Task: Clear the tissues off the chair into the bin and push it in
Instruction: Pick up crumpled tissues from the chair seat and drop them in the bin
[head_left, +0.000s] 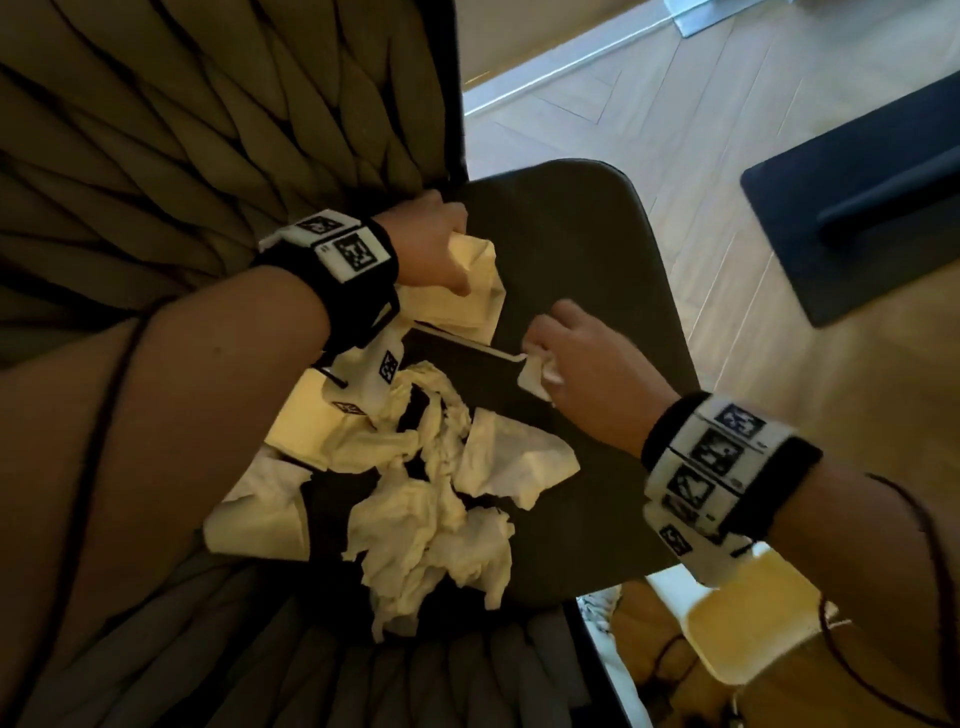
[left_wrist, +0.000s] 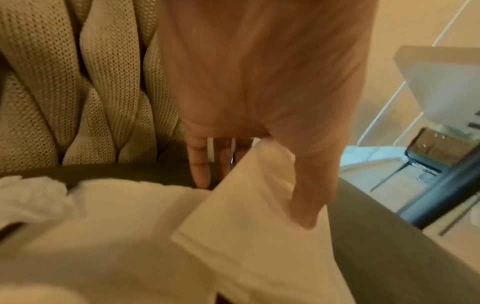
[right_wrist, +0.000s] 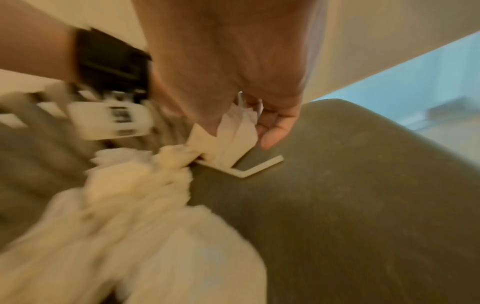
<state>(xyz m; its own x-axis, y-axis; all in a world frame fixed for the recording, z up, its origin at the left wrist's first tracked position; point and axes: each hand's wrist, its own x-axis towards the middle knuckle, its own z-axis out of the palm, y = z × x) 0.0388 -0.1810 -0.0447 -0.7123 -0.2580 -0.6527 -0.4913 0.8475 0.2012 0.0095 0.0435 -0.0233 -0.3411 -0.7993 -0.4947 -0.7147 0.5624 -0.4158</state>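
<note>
Several crumpled and folded white tissues (head_left: 431, 493) lie on the dark seat of the chair (head_left: 571, 249). At the seat's back, near the woven backrest (head_left: 208, 156), my left hand (head_left: 457, 260) grips a folded tissue (head_left: 467, 291). In the left wrist view the thumb (left_wrist: 306, 195) presses that tissue (left_wrist: 246, 226) against the fingers. My right hand (head_left: 540, 353) pinches a small crumpled tissue (head_left: 537, 376) mid-seat; the right wrist view shows this tissue (right_wrist: 233, 133) in the hand (right_wrist: 239, 135). A thin white bent straw (right_wrist: 259, 167) lies on the seat just under it. No bin is visible.
Pale wooden floor (head_left: 701, 130) lies to the right of the chair, with a black mat (head_left: 857, 208) on it. The woven backrest wraps round the seat's left and near sides. A dark chair frame edge (left_wrist: 441, 195) shows past the seat in the left wrist view.
</note>
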